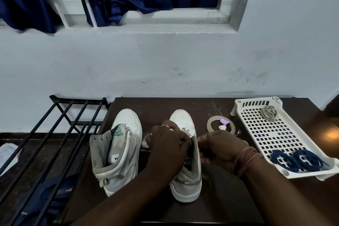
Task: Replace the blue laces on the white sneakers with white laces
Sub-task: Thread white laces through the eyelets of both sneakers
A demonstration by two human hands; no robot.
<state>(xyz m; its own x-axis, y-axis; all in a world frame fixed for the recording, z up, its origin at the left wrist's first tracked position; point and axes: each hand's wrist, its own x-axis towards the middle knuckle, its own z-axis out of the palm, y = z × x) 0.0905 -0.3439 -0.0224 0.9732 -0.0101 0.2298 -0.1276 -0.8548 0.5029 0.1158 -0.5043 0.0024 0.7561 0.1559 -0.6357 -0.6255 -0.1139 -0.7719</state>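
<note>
Two white high-top sneakers stand on a dark table (pixel 216 198), toes pointing away. The left sneaker (pixel 117 150) has no lace and its tongue is open. My left hand (pixel 168 145) and my right hand (pixel 220 147) are both at the eyelets of the right sneaker (pixel 185 178), fingers curled and pinching a white lace (pixel 184 130) at the shoe's upper. Most of the lace is hidden under my hands. Two coils of blue laces (pixel 297 159) lie at the near end of a white perforated tray (pixel 266 134). A pale coiled lace (pixel 269 113) sits at the tray's far end.
A roll of clear tape (pixel 211 124) with a small purple item (pixel 225 121) lies between the right sneaker and the tray. A black metal rack (pixel 55 134) stands left of the table, with blue fabric (pixel 55 194) beneath it. A wall and barred window are behind.
</note>
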